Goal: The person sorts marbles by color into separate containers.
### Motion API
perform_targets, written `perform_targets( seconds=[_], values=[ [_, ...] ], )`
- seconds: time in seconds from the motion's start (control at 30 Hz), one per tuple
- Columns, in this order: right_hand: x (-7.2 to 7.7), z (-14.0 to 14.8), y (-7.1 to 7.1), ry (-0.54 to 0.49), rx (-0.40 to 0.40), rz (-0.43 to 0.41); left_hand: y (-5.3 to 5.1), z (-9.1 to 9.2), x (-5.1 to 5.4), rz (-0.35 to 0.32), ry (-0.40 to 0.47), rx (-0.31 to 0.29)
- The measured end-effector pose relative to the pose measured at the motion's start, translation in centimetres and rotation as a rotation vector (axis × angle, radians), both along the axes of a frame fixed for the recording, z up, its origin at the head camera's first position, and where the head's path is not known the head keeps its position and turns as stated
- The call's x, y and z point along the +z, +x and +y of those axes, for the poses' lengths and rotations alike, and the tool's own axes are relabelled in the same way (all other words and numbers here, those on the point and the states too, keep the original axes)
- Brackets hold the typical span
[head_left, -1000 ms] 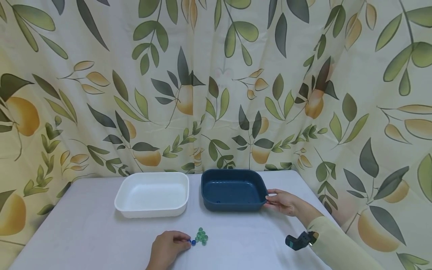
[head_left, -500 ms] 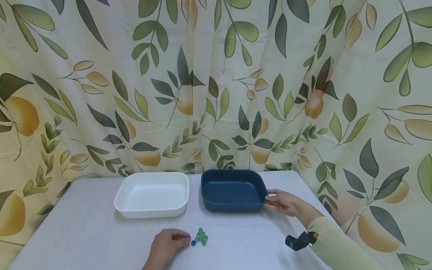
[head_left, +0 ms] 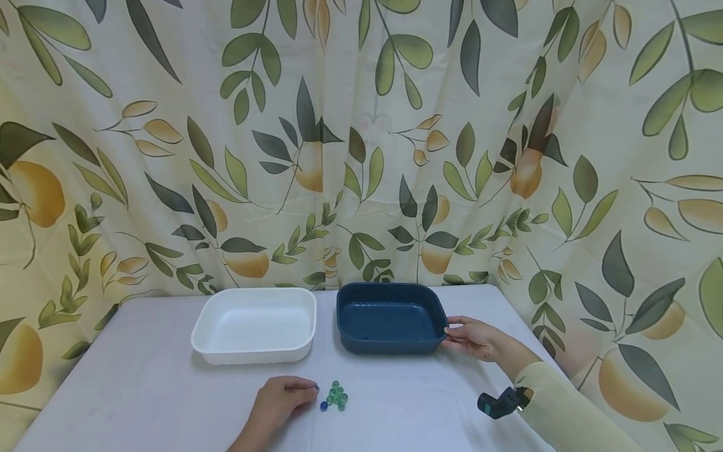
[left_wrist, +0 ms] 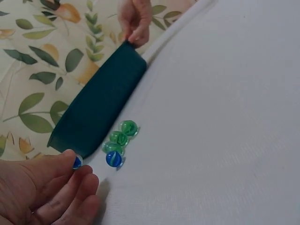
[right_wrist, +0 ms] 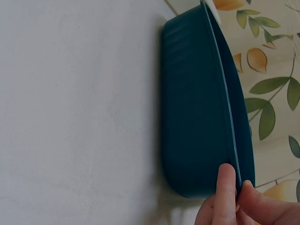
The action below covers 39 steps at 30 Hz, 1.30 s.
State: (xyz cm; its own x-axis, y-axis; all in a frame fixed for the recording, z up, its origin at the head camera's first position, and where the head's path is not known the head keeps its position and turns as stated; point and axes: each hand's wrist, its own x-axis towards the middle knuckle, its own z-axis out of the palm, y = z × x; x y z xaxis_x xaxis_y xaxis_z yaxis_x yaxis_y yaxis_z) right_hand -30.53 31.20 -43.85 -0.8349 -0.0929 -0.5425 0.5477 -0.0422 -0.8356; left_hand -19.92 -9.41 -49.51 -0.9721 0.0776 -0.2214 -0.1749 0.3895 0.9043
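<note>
Between thumb and fingertips my left hand [head_left: 275,402] pinches a blue marble [left_wrist: 78,162], which the fingers mostly cover in the head view. Just right of that hand, a second blue marble [head_left: 324,406] lies on the table beside a cluster of several green marbles [head_left: 337,397]. Behind them stands a dark blue rectangular tub [head_left: 390,346]. My right hand [head_left: 477,339] holds its right end, thumb and fingers gripping the rim, as the right wrist view [right_wrist: 229,197] also shows. Small dark spots appear on the tub's floor near its front wall; too faint to identify.
To the left of the blue tub stands a white rectangular tub [head_left: 254,356]. Both sit near the back edge of a table with a white cloth [head_left: 135,376]. A curtain [head_left: 373,188] printed with fruit and leaves hangs behind the table.
My left hand has lifted the blue marble and drawn it slightly up and left, away from the other marbles. My right hand and the blue tub have stayed in place.
</note>
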Motion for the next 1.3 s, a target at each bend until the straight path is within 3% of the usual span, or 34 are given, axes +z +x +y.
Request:
perform_targets(
  seconds=[0.2, 0.53, 0.67, 0.9, 1.3],
  values=[
    [0.0, -0.1, 0.1, 0.002, -0.004, 0.002, -0.4, 0.0, -0.1, -0.037, 0.105, 0.003],
    [0.1, -0.1, -0.1, -0.010, 0.001, -0.002, -1.4, 0.6, 0.1, -0.153, 0.252, 0.024],
    [0.1, 0.0, 0.0, -0.009, 0.000, -0.004, -2.1, 1.2, 0.5, -0.159, 0.293, 0.012],
    [0.1, -0.1, 0.0, -0.009, -0.006, -0.004, -3.1, 2.3, 1.6, -0.127, 0.286, -0.001],
    [0.1, -0.1, 0.0, -0.005, -0.012, -0.003, -4.6, 3.9, 3.7, -0.083, 0.305, 0.027]
  ],
)
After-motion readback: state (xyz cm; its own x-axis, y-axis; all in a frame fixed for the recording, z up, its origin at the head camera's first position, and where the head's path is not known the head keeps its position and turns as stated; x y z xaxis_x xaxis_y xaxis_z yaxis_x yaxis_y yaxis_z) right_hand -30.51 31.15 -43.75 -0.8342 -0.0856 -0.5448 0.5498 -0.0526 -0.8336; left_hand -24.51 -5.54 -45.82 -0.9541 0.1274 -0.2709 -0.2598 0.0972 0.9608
